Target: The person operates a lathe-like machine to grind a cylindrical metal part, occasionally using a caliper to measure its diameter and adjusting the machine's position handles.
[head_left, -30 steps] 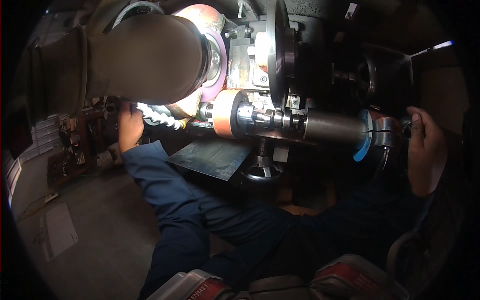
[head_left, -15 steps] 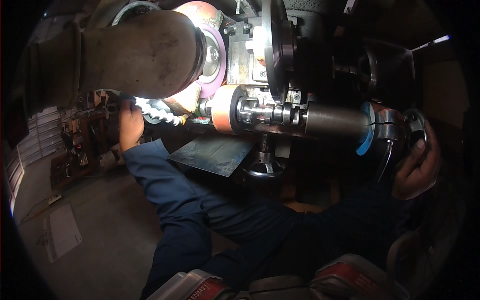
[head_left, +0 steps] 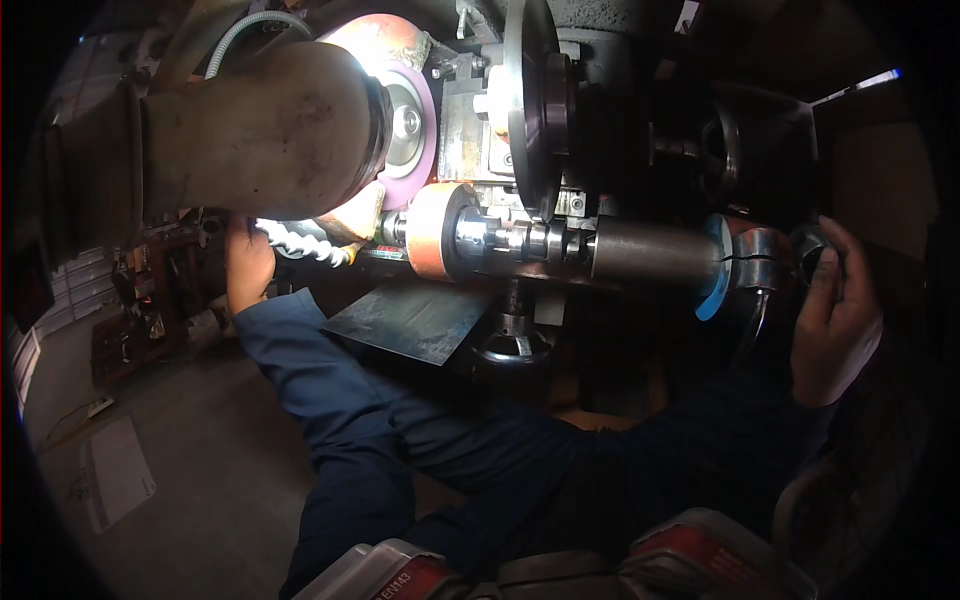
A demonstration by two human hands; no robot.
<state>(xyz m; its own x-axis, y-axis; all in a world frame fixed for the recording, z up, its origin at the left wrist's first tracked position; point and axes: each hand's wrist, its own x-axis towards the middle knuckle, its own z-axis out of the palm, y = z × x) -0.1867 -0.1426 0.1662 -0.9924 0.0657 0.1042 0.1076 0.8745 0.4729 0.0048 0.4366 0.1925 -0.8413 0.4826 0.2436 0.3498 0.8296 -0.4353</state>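
Note:
Under a large brown duct point(head_left: 260, 130), my left hand point(head_left: 250, 265) is raised beside a white segmented coolant hose point(head_left: 300, 243). Its fingers are hidden, so what it touches cannot be seen. At the right end of the grinding machine, my right hand point(head_left: 838, 325) has its fingers and thumb round the rim of a small dark handwheel point(head_left: 808, 248). Between my hands a shiny lobed shaft point(head_left: 520, 240) lies horizontally, running from an orange-rimmed drum point(head_left: 430, 232) to a grey cylinder point(head_left: 650, 250). Behind it stands a pink grinding wheel point(head_left: 420, 150), brightly lit.
A flat metal plate point(head_left: 410, 318) juts out below the shaft, near a chrome handwheel point(head_left: 512, 345). A blue disc point(head_left: 712, 270) and a clamp with a lever point(head_left: 755, 268) sit beside my right hand. A large dark disc point(head_left: 530, 110) rises behind the shaft.
The view has shifted slightly, so the machine appears a little farther left. My right hand has turned on the small handwheel, its fingers now more upright. The left hand stays by the hose.

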